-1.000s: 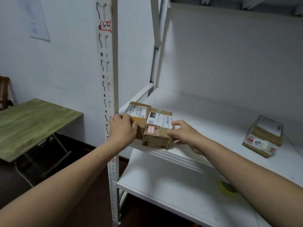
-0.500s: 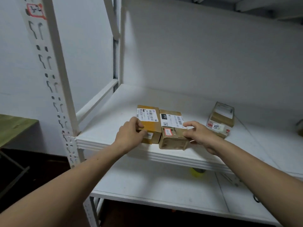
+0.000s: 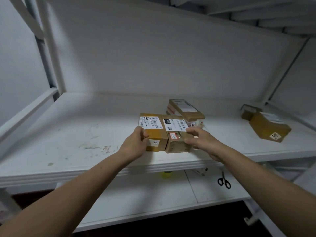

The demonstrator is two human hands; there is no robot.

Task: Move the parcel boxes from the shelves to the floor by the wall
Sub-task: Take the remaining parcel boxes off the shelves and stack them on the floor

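Note:
Two small brown parcel boxes lie side by side on the white shelf (image 3: 68, 134). My left hand (image 3: 135, 144) grips the left side of the yellow-brown box (image 3: 153, 132). My right hand (image 3: 201, 141) grips the right side of the darker box (image 3: 176, 134) with the red-edged sticker. The two boxes are pressed together between my hands. Just behind them, touching, lies another flat box (image 3: 186, 110) with a red-and-white label.
Two more brown boxes (image 3: 270, 125) (image 3: 248, 111) lie at the right of the same shelf. On the lower shelf (image 3: 145, 199) are black scissors (image 3: 224, 181) and a yellow object partly hidden under the shelf edge. White uprights stand at left and right.
The two boxes slid rightward along the shelf between my hands and now touch the flat box behind. The view turned right, so the green table has left sight.

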